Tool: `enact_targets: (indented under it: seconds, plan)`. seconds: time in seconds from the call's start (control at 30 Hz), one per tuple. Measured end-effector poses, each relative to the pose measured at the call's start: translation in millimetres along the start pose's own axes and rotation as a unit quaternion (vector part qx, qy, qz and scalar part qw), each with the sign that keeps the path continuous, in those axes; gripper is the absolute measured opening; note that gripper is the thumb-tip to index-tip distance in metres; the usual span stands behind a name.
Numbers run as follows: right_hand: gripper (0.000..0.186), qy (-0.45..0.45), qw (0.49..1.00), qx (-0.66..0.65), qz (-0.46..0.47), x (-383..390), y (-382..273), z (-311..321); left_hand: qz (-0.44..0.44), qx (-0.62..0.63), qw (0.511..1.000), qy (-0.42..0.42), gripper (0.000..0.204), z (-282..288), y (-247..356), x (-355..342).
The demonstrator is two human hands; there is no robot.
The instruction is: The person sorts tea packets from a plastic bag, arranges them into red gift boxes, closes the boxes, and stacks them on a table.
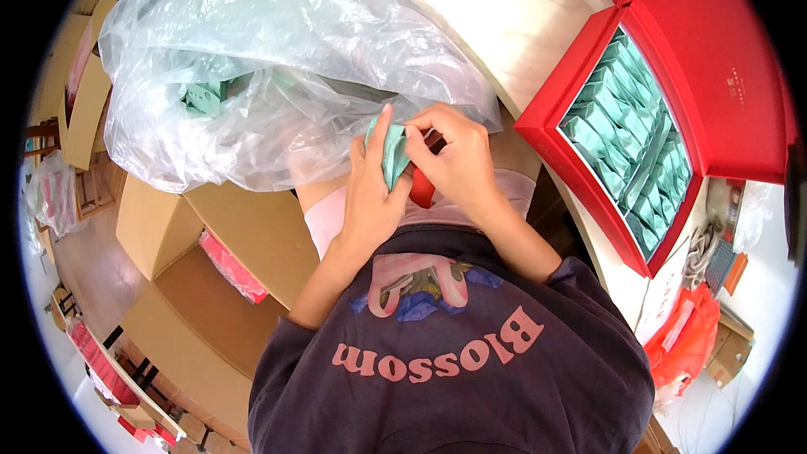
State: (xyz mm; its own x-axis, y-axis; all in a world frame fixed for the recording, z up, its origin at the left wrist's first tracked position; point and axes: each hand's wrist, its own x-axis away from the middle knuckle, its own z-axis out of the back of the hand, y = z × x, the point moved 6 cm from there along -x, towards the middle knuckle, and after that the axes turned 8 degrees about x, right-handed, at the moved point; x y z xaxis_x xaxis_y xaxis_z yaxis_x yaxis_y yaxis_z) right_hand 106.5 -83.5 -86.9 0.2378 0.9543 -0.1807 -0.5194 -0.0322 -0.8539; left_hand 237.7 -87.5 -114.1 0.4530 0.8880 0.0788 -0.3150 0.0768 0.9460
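A small mint-green folded packet is held up in front of my lap. My left hand grips it between thumb and fingers, with the index finger pointing up along its side. On the packet's right edge, my right hand closes its thumb and index finger in a pinch. Below the right hand shows a red piece, partly hidden by the fingers; I cannot tell what it is. Just beyond my hands, a large clear plastic bag lies bunched up, with more mint-green packets inside its opening.
At the right, an open red box on a pale table holds rows of mint-green packets. To my left stands an open cardboard box with a pink-red package in it. A red plastic bag is at the lower right.
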Motion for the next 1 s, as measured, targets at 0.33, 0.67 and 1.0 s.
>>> enact_targets:
  seconds: [0.33, 0.67, 1.0]
  plan:
    - [0.024, 0.006, 0.996, 0.021, 0.091, 0.3, 3.0, 1.4, 0.079, 0.365, 0.927, -0.015, 0.072, -8.8, -12.2, 2.3]
    - [0.05, -0.128, 0.986, -0.069, -0.087, 27.0, 2.5, -32.9, 0.086, 0.443, 0.879, 0.155, 0.056, 11.3, -47.3, -3.8]
    - [0.06, -0.063, 0.988, 0.047, 0.136, 4.1, -27.1, -9.9, 0.239, 0.472, 0.84, 0.121, 0.045, 7.4, -35.0, -1.4]
